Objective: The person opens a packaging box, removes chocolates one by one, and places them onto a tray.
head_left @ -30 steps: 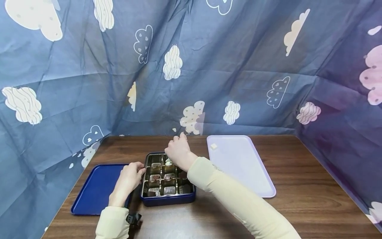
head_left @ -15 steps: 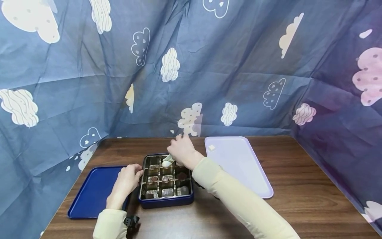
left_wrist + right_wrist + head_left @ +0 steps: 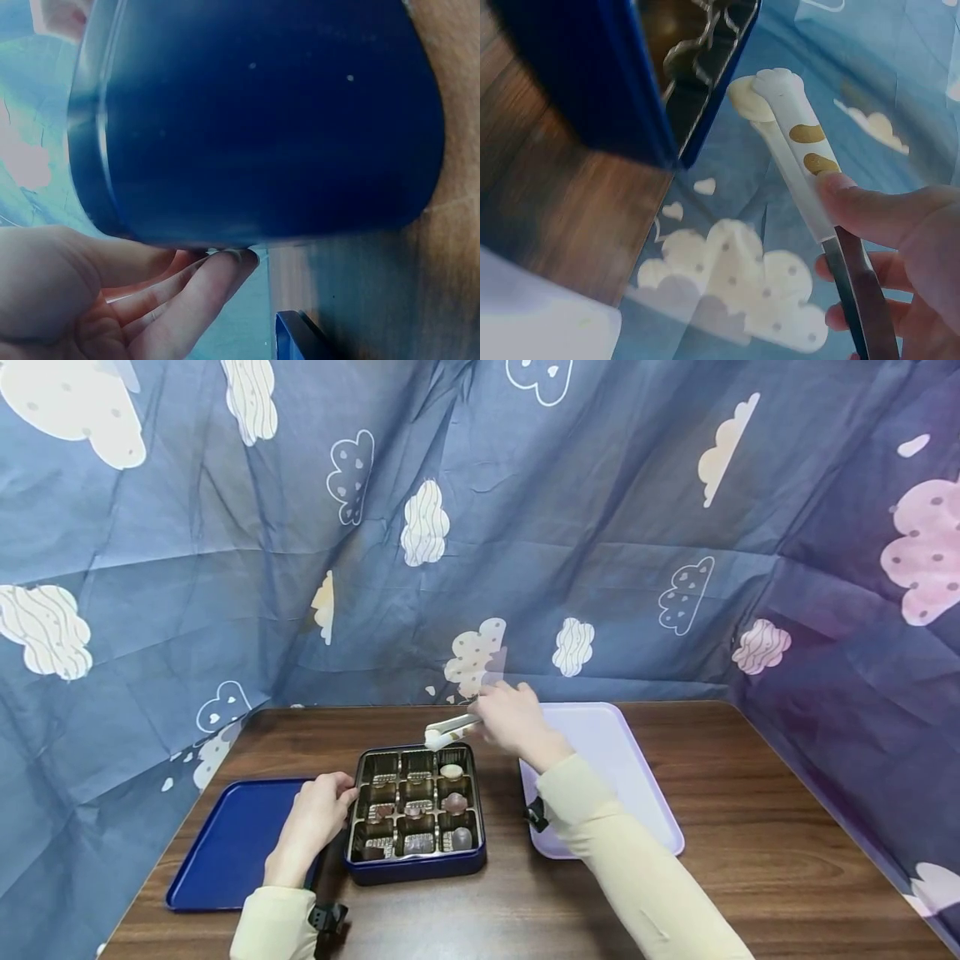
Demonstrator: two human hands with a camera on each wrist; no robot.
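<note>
My right hand grips a pair of tongs with white, brown-spotted paw-shaped tips and metal arms. Between the tips sits a cream-coloured chocolate, held above the far rim of the tin. The dark blue tin has a gold divided insert with several compartments. A pale chocolate lies in its far right compartment, with brown chocolates nearer in that column. At the tin's left side, my left hand rests with thumb and fingertips against the wall, as the left wrist view shows.
A blue tray-like lid lies left of the tin, partly under the left forearm. To the right is a lavender tray, its left part covered by the right hand and sleeve. A blue cloud-patterned curtain hangs behind the wooden table.
My right hand has lifted the tongs with the pale chocolate out of the tin's far middle compartment and moved right, over the lavender tray's near side. The left hand has stayed at the tin.
</note>
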